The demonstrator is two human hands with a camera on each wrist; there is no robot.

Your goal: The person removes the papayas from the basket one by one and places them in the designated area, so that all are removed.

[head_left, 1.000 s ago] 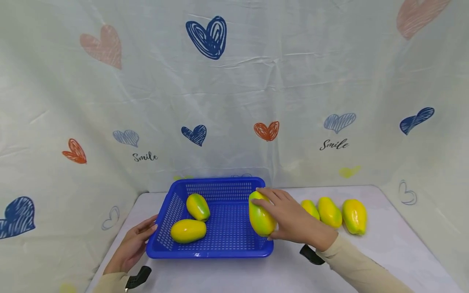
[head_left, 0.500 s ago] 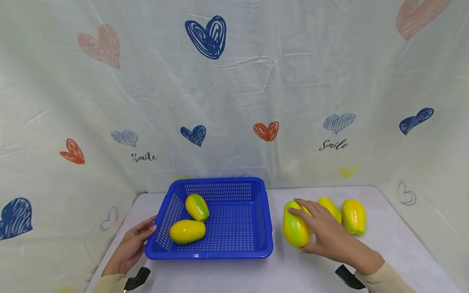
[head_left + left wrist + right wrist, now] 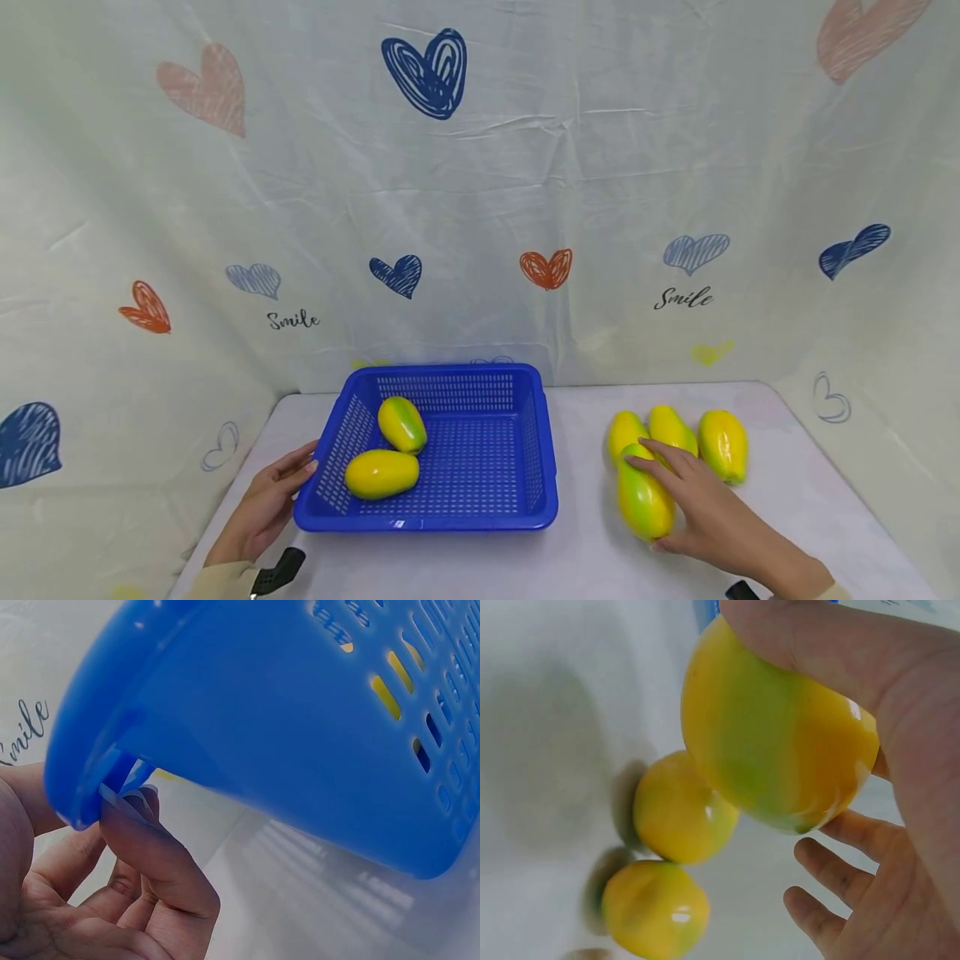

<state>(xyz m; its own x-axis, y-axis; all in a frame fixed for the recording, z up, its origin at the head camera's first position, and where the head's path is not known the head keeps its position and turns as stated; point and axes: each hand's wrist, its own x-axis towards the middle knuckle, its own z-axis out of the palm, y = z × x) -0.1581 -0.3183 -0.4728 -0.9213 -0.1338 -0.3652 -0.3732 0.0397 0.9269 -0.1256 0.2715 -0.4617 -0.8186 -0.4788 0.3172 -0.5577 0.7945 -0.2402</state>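
In the head view my right hand grips a yellow-green papaya at the right of the table, thumb on its near end and fingers over its far end. The right wrist view shows this papaya large, above two others. My left hand holds the left rim of a blue plastic basket. Up close in the left wrist view, the fingers curl under the basket's rim. Two papayas lie in the basket's left part, one greenish papaya behind a yellower papaya.
Just beyond the held fruit stand a papaya, another papaya and, farther right, a third papaya. They rest on a white table. A pale curtain printed with hearts hangs behind and at both sides.
My right hand has carried the papaya from over the basket's right side to the right and nearer, in front of the other papayas. The left hand stays at the basket's rim.
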